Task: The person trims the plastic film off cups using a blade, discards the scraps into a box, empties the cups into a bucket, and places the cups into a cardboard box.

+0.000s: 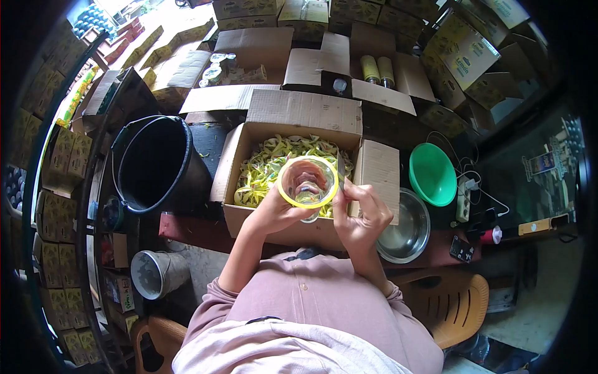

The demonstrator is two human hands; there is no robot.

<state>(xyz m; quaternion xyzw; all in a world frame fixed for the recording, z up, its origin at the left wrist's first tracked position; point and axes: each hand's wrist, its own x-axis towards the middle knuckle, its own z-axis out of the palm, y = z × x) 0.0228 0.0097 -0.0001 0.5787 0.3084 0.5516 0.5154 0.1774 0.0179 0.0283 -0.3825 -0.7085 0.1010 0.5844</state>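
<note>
A clear cup-shaped container (309, 182) with a yellow rim is tilted so its mouth faces me. My left hand (274, 210) is wrapped round its side, and fingers show through the clear wall. Close by the right of the rim, my right hand (362, 210) pinches what looks like a knife (341, 166), a thin narrow blade pointing up. Whether the blade touches the rim I cannot tell. Below both hands stands an open cardboard box (302, 112), holding a heap of yellow-green and white strips (274, 159).
Left of the box is a black bucket (187, 168); a white bucket (159, 274) sits lower. On the right are a green bowl (432, 174), a metal bowl (411, 230), a power strip (463, 199) and a phone (461, 248). Behind, another carton holds two yellow cans (377, 70).
</note>
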